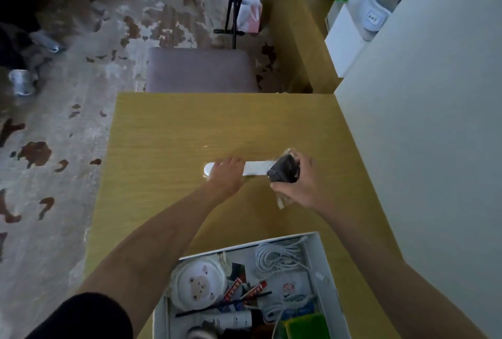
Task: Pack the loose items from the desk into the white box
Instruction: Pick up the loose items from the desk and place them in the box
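The right hand (pixel 301 184) is closed around a small dark item in a clear wrapper (pixel 285 170), lifted just off the desk (pixel 163 126), while the left hand (pixel 226 173) lies with fingers curled over a long white bar (pixel 255 168) resting mid-desk, toward the right edge. This looks like the pick-up step for the last loose things. Next, both need carrying back to the white box (pixel 324 265) at the near edge, already crowded with cables and tubes, so a free gap must be found.

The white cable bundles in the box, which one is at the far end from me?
The larger coiled white cable, in the white box's far right corner. The smaller bundle lies nearer, by the green sponge.
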Motion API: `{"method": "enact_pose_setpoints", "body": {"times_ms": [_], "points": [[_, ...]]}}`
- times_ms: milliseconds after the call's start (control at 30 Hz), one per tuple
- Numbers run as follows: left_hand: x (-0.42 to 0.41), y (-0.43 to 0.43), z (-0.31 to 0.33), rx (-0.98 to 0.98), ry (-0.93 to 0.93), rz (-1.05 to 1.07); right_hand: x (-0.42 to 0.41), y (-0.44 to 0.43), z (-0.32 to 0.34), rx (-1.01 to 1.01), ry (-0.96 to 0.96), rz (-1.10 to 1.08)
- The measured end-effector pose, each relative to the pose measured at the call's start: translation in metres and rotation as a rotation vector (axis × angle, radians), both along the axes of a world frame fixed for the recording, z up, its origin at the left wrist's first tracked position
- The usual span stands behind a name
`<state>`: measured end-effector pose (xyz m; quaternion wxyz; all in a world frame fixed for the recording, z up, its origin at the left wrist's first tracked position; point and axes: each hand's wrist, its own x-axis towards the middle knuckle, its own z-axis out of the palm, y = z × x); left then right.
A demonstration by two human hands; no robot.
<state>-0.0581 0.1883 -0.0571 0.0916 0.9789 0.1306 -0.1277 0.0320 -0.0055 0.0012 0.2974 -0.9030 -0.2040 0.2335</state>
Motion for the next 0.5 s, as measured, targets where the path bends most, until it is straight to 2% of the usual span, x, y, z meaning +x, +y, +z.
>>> {"method": "enact_pose_setpoints", "body": {"times_ms": [200, 500], "points": [[-0.015, -0.005, 0.019, -0.119, -0.025, 0.108, -0.017, -0.023, 0.033, 0.109, 0.062, 0.082], [-0.104, -0.027, 0.108, -0.214, -0.406, 0.319, -0.055, -0.047, 0.096, 0.322, 0.182, 0.431]]}}
